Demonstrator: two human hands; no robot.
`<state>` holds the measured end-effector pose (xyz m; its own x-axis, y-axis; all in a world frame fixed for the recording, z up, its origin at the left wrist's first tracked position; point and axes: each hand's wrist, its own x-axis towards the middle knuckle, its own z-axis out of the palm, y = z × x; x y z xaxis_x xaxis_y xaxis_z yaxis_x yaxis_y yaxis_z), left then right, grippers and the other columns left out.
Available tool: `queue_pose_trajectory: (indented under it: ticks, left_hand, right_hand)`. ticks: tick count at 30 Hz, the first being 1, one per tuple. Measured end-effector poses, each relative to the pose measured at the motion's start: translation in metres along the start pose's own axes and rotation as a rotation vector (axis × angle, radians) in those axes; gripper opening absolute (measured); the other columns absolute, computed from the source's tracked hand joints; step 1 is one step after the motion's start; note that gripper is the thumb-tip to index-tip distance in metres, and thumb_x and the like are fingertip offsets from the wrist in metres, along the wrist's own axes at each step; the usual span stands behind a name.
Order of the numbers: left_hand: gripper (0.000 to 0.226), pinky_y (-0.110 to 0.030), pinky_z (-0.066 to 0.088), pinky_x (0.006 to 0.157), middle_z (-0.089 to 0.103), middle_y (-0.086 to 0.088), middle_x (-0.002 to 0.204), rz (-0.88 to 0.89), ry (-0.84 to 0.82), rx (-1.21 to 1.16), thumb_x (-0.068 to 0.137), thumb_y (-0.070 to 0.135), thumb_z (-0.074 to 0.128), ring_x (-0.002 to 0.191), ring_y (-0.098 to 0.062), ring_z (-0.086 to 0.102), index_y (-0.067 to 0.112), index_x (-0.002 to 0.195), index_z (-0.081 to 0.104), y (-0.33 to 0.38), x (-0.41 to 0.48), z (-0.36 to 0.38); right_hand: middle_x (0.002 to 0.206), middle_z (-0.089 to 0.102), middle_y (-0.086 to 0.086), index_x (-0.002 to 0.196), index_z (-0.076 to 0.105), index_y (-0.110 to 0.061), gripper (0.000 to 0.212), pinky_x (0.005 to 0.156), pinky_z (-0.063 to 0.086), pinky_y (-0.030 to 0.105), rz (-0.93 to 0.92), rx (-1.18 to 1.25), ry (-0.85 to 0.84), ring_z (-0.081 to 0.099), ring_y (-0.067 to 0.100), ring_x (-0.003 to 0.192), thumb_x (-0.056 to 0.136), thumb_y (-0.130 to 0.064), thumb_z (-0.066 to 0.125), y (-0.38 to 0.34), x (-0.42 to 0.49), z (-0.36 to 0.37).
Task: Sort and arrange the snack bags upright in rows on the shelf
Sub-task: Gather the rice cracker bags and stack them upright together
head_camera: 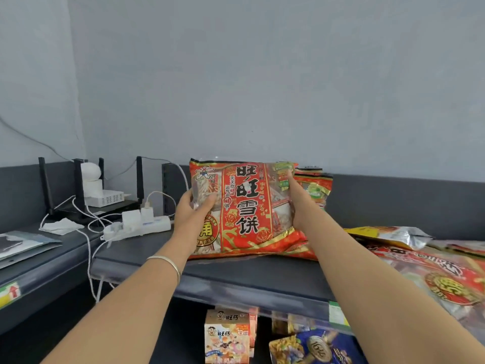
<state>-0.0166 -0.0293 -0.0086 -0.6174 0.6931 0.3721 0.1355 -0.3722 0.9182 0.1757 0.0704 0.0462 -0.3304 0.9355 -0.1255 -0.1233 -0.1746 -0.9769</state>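
– Grip?
– Left hand (193,214) curled round the left edge of the red snack bag (244,208), right hand (299,203) gripping its right edge; bag upright on shelf (249,271).
– Room?
– Bare shelf between hands and front edge. Second bag (319,187) just behind right hand, flat bag (441,274) right of it, power strip (141,224) left of left hand.
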Motion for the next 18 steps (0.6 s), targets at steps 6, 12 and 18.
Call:
queue_pose_trajectory:
  ticks: [6, 12, 18]
  left_hand:
    - [0.057, -0.038, 0.042, 0.099, 0.051, 0.003, 0.135, 0.082, -0.162, 0.209, 0.092, 0.030, 0.057, 0.115, -0.013, 0.051, 0.032, 0.142, 0.031, -0.018, -0.003, 0.044]
    - [0.075, -0.056, 0.025, 0.108, 0.022, -0.008, 0.154, 0.280, 0.160, 0.846, 0.092, 0.038, 0.053, 0.136, -0.028, 0.033, 0.033, 0.149, 0.004, -0.026, -0.010, 0.094]
    - [0.076, -0.059, -0.015, 0.107, -0.005, -0.006, 0.159, 1.011, -0.356, 1.311, 0.087, 0.069, 0.022, 0.144, -0.027, -0.013, 0.037, 0.146, -0.013, -0.059, -0.034, 0.141]
  right_hand:
    - [0.105, 0.071, 0.009, 0.112, 0.059, -0.016, 0.053, 0.094, 0.051, 0.047, -0.004, 0.101, 0.089, 0.069, 0.029, 0.095, 0.086, -0.062, 0.054, 0.011, 0.004, -0.056]
    - [0.110, 0.065, 0.010, 0.127, 0.057, -0.012, 0.032, 0.080, 0.053, 0.044, -0.172, -0.124, 0.379, 0.063, 0.031, 0.101, 0.101, -0.023, 0.042, 0.011, 0.021, -0.072]
    - [0.104, 0.063, 0.012, 0.110, 0.057, -0.012, 0.032, 0.090, 0.053, 0.046, -0.195, -0.156, 0.433, 0.061, 0.030, 0.100, 0.096, -0.039, 0.048, 0.010, 0.037, -0.077]
